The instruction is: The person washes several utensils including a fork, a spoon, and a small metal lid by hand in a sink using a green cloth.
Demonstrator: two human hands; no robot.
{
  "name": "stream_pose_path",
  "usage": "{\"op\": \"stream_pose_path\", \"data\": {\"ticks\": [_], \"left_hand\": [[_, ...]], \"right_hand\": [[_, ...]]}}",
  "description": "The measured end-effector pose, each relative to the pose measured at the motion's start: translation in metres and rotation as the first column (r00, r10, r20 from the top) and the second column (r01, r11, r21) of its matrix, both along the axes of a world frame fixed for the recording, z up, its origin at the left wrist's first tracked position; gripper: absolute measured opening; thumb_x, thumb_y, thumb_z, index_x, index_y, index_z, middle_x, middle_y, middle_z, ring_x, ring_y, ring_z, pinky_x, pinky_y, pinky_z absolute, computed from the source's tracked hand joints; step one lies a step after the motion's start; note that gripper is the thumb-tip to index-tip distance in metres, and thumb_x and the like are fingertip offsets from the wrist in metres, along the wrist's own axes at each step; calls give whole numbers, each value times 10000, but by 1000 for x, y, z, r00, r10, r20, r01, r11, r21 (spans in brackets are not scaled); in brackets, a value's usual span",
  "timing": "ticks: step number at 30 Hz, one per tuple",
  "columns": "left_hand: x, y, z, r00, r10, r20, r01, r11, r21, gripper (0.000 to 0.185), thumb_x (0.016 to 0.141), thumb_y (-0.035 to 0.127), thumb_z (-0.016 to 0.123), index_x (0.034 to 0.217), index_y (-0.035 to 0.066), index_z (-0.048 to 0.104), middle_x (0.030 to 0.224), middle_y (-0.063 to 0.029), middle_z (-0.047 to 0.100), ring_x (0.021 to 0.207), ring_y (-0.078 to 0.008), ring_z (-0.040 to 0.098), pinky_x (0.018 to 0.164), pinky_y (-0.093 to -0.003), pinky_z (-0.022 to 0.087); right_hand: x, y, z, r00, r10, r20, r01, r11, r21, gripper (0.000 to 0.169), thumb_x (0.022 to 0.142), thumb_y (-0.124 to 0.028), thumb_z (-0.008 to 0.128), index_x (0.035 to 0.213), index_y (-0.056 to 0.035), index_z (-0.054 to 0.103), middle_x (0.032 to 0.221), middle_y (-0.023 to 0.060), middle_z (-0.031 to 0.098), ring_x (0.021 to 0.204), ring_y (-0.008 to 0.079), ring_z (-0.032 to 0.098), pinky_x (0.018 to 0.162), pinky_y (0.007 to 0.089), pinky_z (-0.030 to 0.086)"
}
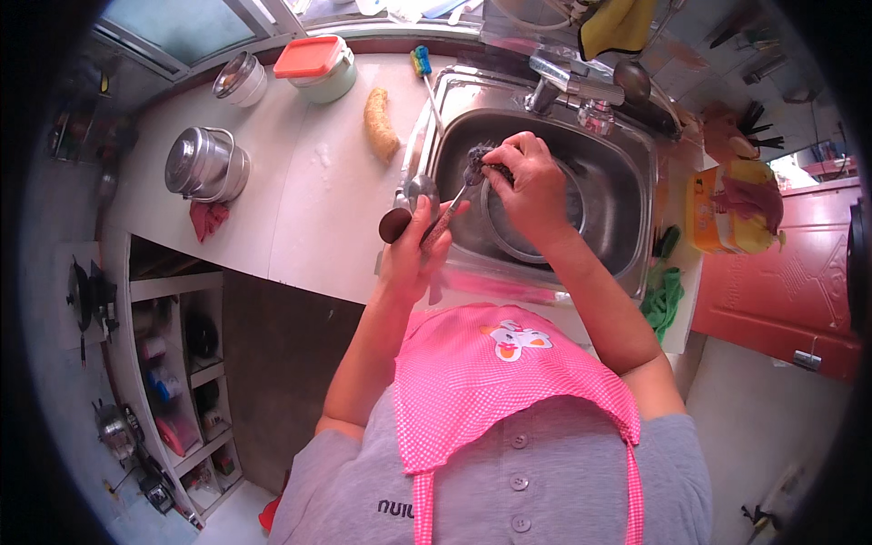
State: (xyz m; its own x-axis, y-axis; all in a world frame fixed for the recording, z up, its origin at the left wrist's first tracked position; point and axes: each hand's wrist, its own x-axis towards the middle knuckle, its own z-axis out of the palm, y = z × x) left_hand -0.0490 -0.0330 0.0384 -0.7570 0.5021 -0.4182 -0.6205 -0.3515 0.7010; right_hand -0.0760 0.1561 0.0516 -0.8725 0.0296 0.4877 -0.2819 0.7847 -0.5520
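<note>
Over the left side of the steel sink [616, 231], my left hand [419, 245] is closed around several utensils. Among them are a spoon [424, 187], a dark rounded piece [395, 225] and a utensil with a patterned handle [439, 228]. My right hand [528, 180] pinches a dark scouring pad [479, 155] against the far end of the patterned-handled utensil; the pad hides that end. Below my hands, a round metal vessel [494, 235] sits in the basin. The faucet [565, 78] stands at the sink's back edge.
On the counter [313, 225] to the left are a lidded metal pot [208, 163], a red cloth [206, 219], a metal bowl [240, 80], a green tub with an orange lid [317, 68], a brown root vegetable [380, 126] and a long-handled sponge brush [429, 88]. A green cloth [662, 303] lies right of the sink.
</note>
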Motion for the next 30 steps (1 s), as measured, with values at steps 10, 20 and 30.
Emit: {"op": "stream_pose_path", "data": {"ticks": [10,20,30], "left_hand": [[7,13,4,987,84,-139,-116,963,-242,307,907,236,515,1052,-17,611,506,71,344,422,-18,256,399,-195,166],[7,20,-2,959,191,-209,-238,943,-231,253,897,179,533,1012,-27,624,513,63,365,449,-21,282,418,-201,186],[11,19,5,965,71,-253,-150,939,-310,234,886,179,546,973,-23,625,529,44,397,447,-26,306,413,-201,199]], "right_hand": [[-4,0,-3,1000,11,-6,-9,975,220,79,695,-135,680,736,-102,622,809,31,534,784,224,540,650,340,449],[1,-9,0,993,79,83,-80,997,6,76,677,-155,675,706,-117,615,793,20,532,800,215,542,667,353,445],[-1,-6,-13,970,146,195,-131,988,-85,65,682,-144,676,697,-120,617,781,32,524,781,226,524,649,363,431]]}}
